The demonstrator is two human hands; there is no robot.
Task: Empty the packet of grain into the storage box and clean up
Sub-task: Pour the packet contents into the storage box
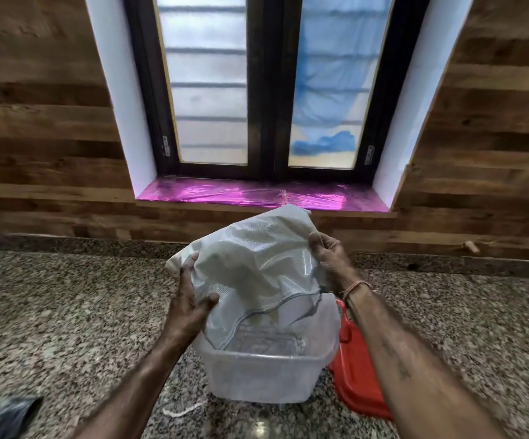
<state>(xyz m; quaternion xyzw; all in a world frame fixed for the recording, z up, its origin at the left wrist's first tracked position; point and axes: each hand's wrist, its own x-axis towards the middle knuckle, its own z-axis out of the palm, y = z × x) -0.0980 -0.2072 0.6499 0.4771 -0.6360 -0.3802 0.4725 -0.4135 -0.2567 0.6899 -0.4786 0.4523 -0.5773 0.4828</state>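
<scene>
You grip packet w/ both hands, left hand & right hand, mouth tipped over clear storage box; little grain inside.

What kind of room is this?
Probably a home kitchen: a speckled granite counter below a window, with a clear storage box and its red lid on it, and a packet held over the box.

Dark object bottom-left: blurred, cut by frame edge. Red lid partly hidden behind right forearm and storage box.
</scene>
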